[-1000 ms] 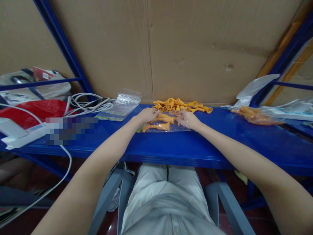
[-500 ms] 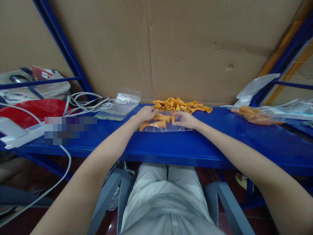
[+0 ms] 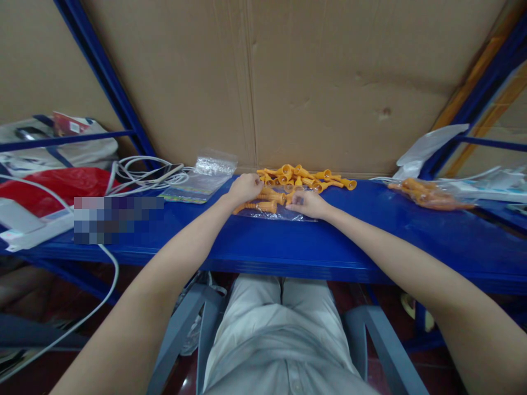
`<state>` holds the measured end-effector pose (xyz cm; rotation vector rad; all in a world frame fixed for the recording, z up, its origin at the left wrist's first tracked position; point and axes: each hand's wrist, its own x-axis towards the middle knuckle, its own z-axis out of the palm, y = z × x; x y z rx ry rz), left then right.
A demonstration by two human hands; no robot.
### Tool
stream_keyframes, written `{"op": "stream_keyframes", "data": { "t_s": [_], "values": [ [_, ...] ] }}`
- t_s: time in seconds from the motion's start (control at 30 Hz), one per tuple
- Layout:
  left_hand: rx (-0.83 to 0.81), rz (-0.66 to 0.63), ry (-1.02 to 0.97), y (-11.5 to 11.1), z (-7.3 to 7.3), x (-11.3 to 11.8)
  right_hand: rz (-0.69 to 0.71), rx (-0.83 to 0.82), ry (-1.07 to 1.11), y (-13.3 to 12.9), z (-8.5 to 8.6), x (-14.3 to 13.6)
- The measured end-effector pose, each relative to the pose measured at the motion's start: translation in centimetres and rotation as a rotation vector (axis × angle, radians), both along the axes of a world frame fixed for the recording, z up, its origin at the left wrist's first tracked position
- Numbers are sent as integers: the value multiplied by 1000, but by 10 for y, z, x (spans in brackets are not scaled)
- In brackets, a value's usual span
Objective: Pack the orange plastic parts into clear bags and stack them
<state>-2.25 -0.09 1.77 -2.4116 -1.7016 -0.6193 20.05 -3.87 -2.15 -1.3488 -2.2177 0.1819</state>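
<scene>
My left hand [image 3: 246,187] is closed at the upper left of a clear plastic bag [image 3: 302,214], seemingly gripping its edge; the fingertips are partly hidden. Inside the bag lie several orange trumpet-shaped plastic pieces [image 3: 265,207], their flared ends toward the right. At the bag's right side, my right hand [image 3: 308,203] is closed with its fingers around another orange trumpet-shaped piece [image 3: 293,195], partly covered by them. Just behind both hands rests a loose pile of the same orange pieces [image 3: 298,178].
Flat clear bags [image 3: 201,184] lie left on the blue table [image 3: 280,249], near coiled white cables [image 3: 144,170] and a red bag [image 3: 78,186]. To the right is a filled bag of orange pieces [image 3: 432,196]. A cardboard wall [image 3: 313,88] rises behind.
My right hand has shifted slightly left, with the orange piece at its fingers. My left hand has risen a little and curled more at the bag's edge.
</scene>
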Motion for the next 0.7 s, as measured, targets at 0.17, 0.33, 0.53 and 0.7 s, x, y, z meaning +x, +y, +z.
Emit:
{"op": "stream_keyframes", "data": {
  "t_s": [0.17,0.33,0.53,0.7],
  "values": [
    [-99,-145,23,-4,3,5,4,-13,-15,-4,2,-2],
    [-147,-250,43,-8,0,10,30,-2,-14,-6,5,-3],
    [-186,-261,43,-7,-3,11,164,71,73,-3,0,-3],
    [-188,-261,91,-7,-3,11,319,-11,160,0,-3,-3]
  ]
}}
